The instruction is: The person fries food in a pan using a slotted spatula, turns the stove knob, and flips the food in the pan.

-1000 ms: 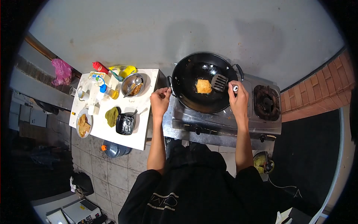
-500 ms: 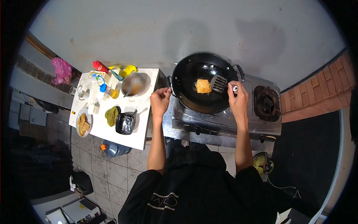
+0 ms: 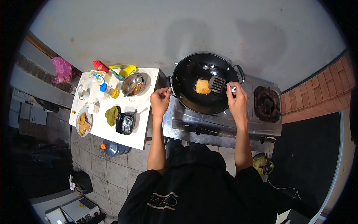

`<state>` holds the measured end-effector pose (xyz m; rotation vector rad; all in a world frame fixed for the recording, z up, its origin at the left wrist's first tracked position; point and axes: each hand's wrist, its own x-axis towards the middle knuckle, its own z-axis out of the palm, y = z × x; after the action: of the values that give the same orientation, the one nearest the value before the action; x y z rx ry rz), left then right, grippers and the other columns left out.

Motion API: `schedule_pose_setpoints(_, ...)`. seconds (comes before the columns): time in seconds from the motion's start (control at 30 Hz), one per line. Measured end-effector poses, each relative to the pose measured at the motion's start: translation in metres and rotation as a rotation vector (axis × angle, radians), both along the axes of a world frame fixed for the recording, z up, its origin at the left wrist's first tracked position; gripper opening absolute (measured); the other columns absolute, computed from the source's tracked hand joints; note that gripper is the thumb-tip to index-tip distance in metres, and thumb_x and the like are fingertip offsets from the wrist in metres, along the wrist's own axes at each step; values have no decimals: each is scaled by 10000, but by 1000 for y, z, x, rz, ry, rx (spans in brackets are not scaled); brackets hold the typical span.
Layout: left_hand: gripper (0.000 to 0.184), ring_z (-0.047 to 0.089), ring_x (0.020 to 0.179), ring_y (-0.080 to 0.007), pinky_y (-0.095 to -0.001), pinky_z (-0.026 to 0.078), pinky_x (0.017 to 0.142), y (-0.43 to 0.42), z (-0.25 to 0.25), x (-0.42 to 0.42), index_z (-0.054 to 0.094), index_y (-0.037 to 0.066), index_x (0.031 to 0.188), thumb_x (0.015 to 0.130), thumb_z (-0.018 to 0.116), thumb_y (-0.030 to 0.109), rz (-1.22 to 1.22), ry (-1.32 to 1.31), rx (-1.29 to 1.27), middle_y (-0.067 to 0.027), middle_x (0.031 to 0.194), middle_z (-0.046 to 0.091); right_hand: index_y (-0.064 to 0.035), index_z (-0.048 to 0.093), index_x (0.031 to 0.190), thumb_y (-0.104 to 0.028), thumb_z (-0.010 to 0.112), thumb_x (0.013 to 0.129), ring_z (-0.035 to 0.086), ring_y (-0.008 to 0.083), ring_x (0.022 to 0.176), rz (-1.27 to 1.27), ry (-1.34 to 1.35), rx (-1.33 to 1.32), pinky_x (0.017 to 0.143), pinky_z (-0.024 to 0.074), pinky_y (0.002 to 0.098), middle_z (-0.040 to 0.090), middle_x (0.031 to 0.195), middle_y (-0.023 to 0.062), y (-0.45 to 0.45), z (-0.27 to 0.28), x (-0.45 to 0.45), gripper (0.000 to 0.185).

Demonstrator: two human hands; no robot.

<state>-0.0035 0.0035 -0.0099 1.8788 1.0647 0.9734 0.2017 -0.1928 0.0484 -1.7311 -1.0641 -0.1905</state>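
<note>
Head view: the right hand (image 3: 236, 98) is closed around the handle of a slotted spatula (image 3: 217, 84), the handle's end standing up out of the fist, toward the camera. This steep hold probably lets the blade reach down over the rim; the blade lies at the right edge of a golden, squarish piece of food (image 3: 203, 86), though whether the two touch cannot be told. The left hand (image 3: 160, 99) has its fingers curled tight, pinching the near end of the wok's left handle (image 3: 169, 81), presumably to steady the vessel against the spatula's push. The piece of food sits near the middle of the black wok (image 3: 201, 104), whose inner surface shines as if oiled. The wok rests on the left part of a steel stove (image 3: 231, 125); a bare burner (image 3: 267, 103) lies to its right.

On the white table (image 3: 102, 119) at left, a steel bowl (image 3: 124, 86) contains a spoon (image 3: 131, 89) and a brownish mixture. Beside it, a blue-capped bottle (image 3: 109, 90) is part-filled with yellow liquid. At the near left edge, a plate (image 3: 78, 126) bears browned pieces, perhaps set apart from the wet vessels. A black square dish (image 3: 125, 123), marked with pale streaks, stands next to a green item (image 3: 112, 116) of uncertain nature.
</note>
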Motion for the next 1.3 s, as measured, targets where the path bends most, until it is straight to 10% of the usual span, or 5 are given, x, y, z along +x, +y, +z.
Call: schedule_pose_setpoints(1.3,255,594,575,-131,-270,460,559,-6,3,2,699,-41,921,812,725,188,57,24,-9,-110,677,646,41,584,937,-9,599,878,656,199,774,109,189,18,691,492,285,656,880,132,-10,-15,8,79)
